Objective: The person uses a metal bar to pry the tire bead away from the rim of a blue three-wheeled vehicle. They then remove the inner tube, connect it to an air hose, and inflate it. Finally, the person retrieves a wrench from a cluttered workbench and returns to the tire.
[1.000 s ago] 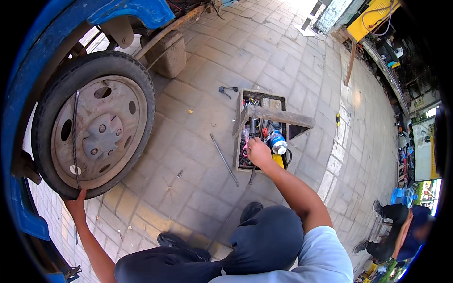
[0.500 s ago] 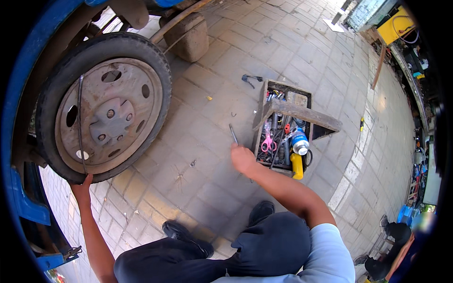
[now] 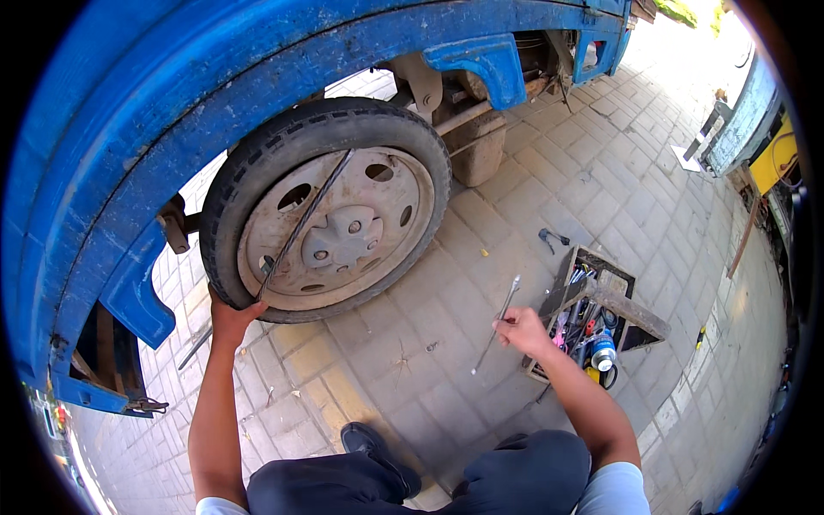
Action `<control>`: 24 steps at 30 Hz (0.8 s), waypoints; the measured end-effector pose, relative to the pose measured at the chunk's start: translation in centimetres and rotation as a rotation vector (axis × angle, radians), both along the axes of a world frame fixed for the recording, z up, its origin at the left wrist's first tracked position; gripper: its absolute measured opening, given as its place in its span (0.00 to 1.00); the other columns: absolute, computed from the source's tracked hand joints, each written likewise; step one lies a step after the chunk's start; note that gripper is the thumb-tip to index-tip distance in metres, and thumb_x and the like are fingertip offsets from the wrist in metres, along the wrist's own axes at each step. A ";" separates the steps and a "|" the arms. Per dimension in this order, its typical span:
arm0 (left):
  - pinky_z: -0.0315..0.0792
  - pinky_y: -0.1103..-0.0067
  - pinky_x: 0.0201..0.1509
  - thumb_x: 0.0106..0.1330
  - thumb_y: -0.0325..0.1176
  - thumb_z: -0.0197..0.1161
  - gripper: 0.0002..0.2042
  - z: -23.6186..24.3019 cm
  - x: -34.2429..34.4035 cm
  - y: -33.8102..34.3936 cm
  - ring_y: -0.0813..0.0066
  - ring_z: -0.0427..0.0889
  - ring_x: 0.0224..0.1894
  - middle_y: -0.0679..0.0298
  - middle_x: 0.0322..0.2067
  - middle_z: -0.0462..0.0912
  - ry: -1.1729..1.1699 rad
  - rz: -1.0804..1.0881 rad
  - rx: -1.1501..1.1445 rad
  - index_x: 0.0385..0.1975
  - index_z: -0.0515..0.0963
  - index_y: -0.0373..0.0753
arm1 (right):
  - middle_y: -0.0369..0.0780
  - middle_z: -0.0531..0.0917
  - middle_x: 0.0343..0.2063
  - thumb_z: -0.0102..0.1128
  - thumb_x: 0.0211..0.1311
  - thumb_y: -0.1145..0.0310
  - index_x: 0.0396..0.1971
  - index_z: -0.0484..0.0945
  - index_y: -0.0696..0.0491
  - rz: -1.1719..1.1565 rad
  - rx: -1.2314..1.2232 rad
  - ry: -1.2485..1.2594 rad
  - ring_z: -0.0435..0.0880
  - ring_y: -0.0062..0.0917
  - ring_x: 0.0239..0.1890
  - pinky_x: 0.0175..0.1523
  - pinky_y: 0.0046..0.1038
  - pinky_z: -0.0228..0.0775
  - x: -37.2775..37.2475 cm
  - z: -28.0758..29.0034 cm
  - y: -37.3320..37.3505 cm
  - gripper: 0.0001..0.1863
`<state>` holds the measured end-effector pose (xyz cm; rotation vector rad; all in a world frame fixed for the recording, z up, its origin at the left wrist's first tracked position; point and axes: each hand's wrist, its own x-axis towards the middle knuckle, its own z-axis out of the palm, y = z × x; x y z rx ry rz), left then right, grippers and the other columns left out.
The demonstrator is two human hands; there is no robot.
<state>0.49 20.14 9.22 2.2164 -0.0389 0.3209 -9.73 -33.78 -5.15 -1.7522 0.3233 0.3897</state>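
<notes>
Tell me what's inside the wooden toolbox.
The wooden toolbox holds a blue can, something pink, something yellow and jumbled tools. Its handle bar and the right forearm cover part; whatever lies beneath the pile is hidden.

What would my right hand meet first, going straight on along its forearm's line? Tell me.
The right hand would probably meet the wheel at its right edge; depth is unclear, so the paving could come first.

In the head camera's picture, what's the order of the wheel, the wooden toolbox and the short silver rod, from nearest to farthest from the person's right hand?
From the right hand:
1. Short silver rod: held in its fingers.
2. Wooden toolbox: on the paving, just to the hand's right.
3. Wheel: off to the left, under the blue vehicle.
</notes>
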 end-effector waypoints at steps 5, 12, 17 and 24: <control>0.62 0.72 0.64 0.36 0.29 0.79 0.48 -2.1 -0.4 -0.6 0.63 0.69 0.59 0.54 0.57 0.69 0.005 0.055 -0.054 0.61 0.58 0.34 | 0.40 0.82 0.27 0.58 0.63 0.73 0.39 0.78 0.61 0.073 0.257 -0.435 0.82 0.20 0.28 0.35 0.23 0.75 1.0 17.7 0.5 0.09; 0.59 0.72 0.66 0.36 0.27 0.79 0.49 -5.6 -1.2 -0.3 0.63 0.66 0.61 0.54 0.59 0.66 -0.016 0.083 -0.119 0.62 0.57 0.34 | 0.37 0.81 0.25 0.61 0.65 0.64 0.31 0.71 0.56 -0.367 0.245 -0.162 0.78 0.20 0.25 0.30 0.23 0.70 3.2 22.1 1.2 0.11; 0.59 0.72 0.66 0.34 0.27 0.79 0.51 -5.1 -1.3 -0.8 0.62 0.66 0.61 0.54 0.60 0.66 -0.015 0.077 -0.070 0.63 0.56 0.34 | 0.41 0.76 0.16 0.61 0.63 0.64 0.33 0.69 0.55 -0.099 -0.579 -0.555 0.73 0.31 0.18 0.26 0.31 0.64 6.5 20.0 -2.8 0.12; 0.59 0.72 0.66 0.32 0.29 0.80 0.53 -3.4 -1.0 -0.5 0.61 0.66 0.61 0.53 0.60 0.66 0.032 0.067 -0.087 0.64 0.54 0.34 | 0.43 0.80 0.22 0.56 0.64 0.58 0.33 0.74 0.52 0.080 -0.912 -0.781 0.80 0.42 0.29 0.33 0.43 0.71 13.2 22.3 -0.9 0.12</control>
